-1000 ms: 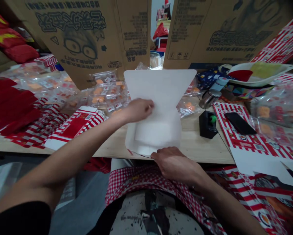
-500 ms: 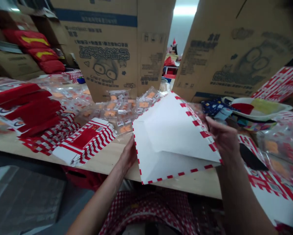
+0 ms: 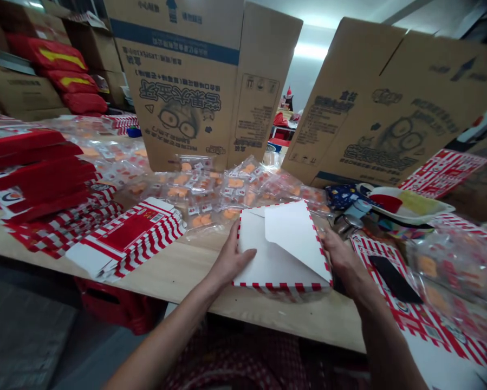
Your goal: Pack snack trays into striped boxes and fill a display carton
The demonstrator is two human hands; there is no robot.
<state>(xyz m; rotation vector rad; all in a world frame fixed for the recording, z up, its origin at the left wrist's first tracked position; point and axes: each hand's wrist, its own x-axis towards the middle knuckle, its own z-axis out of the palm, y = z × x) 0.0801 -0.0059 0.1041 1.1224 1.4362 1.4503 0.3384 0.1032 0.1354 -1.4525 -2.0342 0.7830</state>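
Observation:
A paper box (image 3: 292, 238), white inside with red-and-white striped edges, is held just over the front of the table between both hands. White flaps lie across its inside. My left hand (image 3: 234, 255) is closed on its left side, thumb over the white face. At the right edge, my right hand (image 3: 343, 257) grips the box, its fingers partly hidden behind it. To the left lies a stack of flat striped boxes (image 3: 133, 230). Clear packets with orange pieces (image 3: 200, 219) are spread behind the box.
Two large cardboard cartons (image 3: 186, 81) stand at the back. Folded red boxes (image 3: 36, 173) are piled at the left. A dark flat object (image 3: 395, 279) rests on striped sheets (image 3: 434, 319) at the right, near a tray (image 3: 422, 203) and more packets.
The box has come lower and more squared to me, with its striped front side now showing. My left thumb now lies over its white face. The view has shifted slightly.

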